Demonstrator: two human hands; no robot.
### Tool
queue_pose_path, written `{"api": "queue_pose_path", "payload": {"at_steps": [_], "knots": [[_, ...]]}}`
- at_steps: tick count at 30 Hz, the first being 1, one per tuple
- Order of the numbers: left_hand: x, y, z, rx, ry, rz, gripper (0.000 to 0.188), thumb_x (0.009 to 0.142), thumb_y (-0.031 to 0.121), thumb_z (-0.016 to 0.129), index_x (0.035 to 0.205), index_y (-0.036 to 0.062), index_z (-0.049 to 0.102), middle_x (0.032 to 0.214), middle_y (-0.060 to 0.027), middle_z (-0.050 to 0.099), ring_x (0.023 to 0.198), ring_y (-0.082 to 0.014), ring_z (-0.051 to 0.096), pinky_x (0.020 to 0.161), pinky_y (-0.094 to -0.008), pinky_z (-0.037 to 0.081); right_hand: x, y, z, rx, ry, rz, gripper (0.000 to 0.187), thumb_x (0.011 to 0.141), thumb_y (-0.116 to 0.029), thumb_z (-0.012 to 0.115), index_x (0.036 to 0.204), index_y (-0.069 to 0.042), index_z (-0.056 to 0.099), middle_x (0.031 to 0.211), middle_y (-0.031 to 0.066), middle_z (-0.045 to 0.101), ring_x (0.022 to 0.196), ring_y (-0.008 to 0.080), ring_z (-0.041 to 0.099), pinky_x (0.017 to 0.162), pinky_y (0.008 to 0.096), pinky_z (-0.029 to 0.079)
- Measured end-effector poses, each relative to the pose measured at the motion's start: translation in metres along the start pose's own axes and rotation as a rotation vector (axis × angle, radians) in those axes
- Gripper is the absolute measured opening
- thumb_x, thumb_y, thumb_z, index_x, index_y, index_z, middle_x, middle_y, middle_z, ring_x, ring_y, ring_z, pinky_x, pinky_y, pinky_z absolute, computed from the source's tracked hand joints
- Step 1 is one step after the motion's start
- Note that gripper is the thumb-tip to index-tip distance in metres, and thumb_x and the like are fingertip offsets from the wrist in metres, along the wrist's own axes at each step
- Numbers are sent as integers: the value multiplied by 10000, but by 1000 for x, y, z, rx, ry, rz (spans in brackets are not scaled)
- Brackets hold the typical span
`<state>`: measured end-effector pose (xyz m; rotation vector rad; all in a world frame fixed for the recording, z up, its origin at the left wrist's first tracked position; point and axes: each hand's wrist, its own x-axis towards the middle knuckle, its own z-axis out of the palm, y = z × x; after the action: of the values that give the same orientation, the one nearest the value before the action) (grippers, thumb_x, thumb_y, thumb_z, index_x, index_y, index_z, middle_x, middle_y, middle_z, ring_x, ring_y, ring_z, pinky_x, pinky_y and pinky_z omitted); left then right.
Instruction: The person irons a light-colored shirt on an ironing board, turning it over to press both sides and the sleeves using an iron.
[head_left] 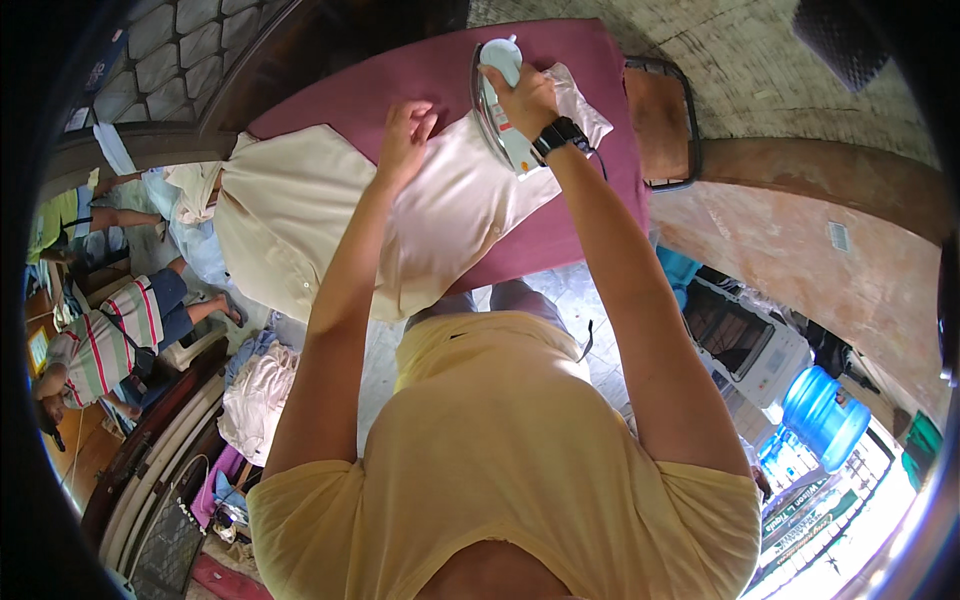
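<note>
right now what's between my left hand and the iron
The head view shows part of the cream garment and maroon cover between your left hand and the iron.

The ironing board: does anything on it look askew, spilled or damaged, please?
No spill or damage stands out. Only the cream shirt looks uneven: it hangs over the near edge of the purple ironing board, with loose folds toward the left. The right hand grips the iron.

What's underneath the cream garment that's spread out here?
The maroon surface shows beyond the upper and right edges of the cream garment, so likely continues beneath. Whatever the garment directly covers can't be seen.
</note>
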<state>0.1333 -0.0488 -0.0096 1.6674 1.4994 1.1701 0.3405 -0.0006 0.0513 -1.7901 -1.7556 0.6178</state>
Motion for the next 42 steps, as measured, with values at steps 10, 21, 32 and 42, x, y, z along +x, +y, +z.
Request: {"api": "queue_pose_path", "payload": {"at_steps": [10, 21, 32, 42], "knots": [[-259, 27, -99, -443, -205, -982, 255, 977, 283, 573, 926, 33, 579, 693, 7, 533, 620, -83, 507, 542, -245, 416, -155, 37, -77, -10, -459, -224, 463, 812, -354, 741, 1024, 42, 633, 903, 266, 668, 869, 409, 661, 742, 429, 544], [-355, -35, -114, -551, -276, -1473, 318, 966, 246, 515, 1132, -23, 547, 947, -90, 674, 706, -160, 589, 654, -297, 507, -99, -30, -25, 34, -582, -307, 518, 856, -455, 664, 1053, 23, 633, 953, 249, 671, 921, 408, 642, 815, 439, 512], [-363, -44, -50, -1472, 406, -1267, 323, 822, -36, 503, 1140, -93, 502, 1121, -193, 594, 1022, -317, 592, 904, -391, 519, -105, -28, 0, 114, -563, -393, 516, 827, -472, 670, 942, 31, 646, 836, 237, 667, 795, 417, 646, 721, 475, 517], [-364, -19, -16, -1368, 725, -1119, 373, 760, -107, 506, 1121, -16, 530, 1065, -115, 597, 948, -254, 598, 808, -326, 513, -105, 94, -56, -229, 52, -98, 476, 878, -437, 655, 999, 24, 648, 793, 219, 682, 723, 350, 687, 614, 429, 533]]}}
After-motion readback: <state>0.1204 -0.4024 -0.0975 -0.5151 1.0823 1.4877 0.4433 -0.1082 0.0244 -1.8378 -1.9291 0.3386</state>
